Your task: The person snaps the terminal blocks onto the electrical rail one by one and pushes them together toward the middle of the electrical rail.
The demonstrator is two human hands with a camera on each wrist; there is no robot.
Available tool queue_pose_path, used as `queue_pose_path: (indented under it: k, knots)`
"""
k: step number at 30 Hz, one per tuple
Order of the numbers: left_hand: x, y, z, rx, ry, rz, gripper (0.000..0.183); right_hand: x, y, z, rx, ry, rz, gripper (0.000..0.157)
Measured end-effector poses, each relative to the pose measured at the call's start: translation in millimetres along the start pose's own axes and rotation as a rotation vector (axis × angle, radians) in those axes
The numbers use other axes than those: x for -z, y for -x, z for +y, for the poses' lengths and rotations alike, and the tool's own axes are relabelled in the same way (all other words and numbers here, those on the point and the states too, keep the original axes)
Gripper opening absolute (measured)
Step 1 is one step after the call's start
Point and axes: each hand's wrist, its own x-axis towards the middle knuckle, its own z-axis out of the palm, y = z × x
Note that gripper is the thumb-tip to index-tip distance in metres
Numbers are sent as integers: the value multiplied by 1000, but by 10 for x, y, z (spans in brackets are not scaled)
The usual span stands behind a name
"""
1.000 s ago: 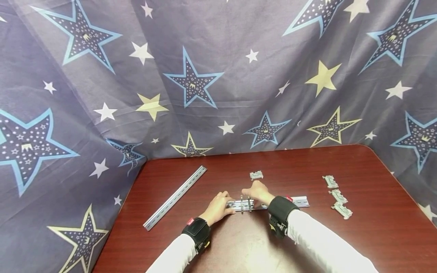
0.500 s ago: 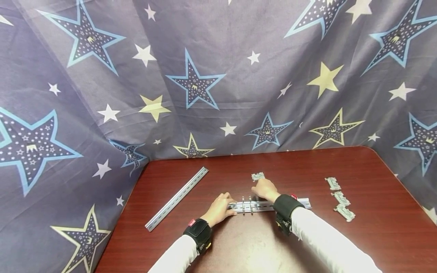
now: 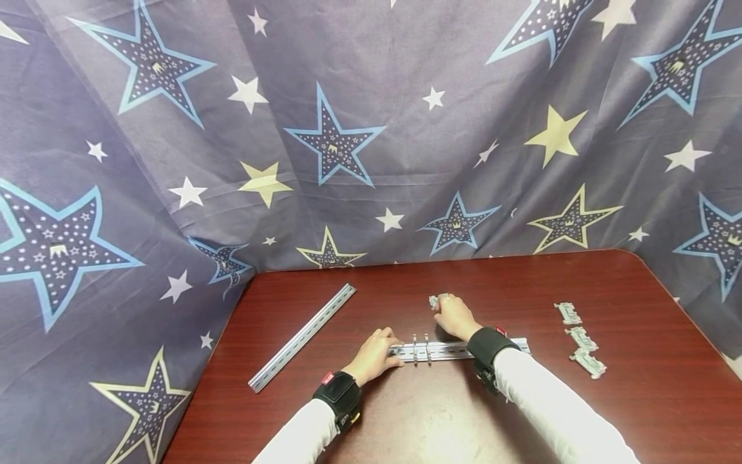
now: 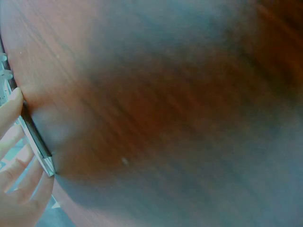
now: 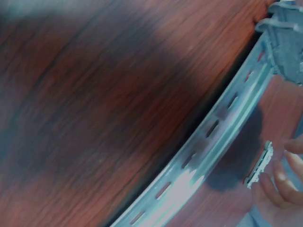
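Left hand: fingers pinching the DIN rail
Right hand: fingers at a terminal block, can't tell if gripping

Red-brown and wood-grained across the worktop, rounded at the far right corner and bright with glare toward the front. Laid with a slotted metal rail slanting at the left and a second rail crossways in the middle. Also strewn with three pale pieces at the right, plus a similar piece, partly hidden, just beyond the middle rail.
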Motion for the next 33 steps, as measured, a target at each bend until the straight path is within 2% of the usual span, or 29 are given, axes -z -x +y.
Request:
queue_pose_path:
  k: [5,14,22,25,30,33]
  knots:
    - [-14,1,-6,3,2,1,32,-43,-35,31,45,86,36,20]
    - [-12,-7,-9,9,12,-2,32,-87,-140,130,52,108,38,25]
    - [-23,-29,-28,-10,-11,8,31,-85,-211,231,179,166,54,32]
    - [-27,-31,-33,-7,-16,4,31,-99,-236,273,197,179,20,37]
    - [-20,-24,-17,10,-11,-6,31,-125,-257,314,161,168,-88,46]
    - [-15,-14,-7,16,-7,-7,31,-126,-252,308,143,159,-120,47]
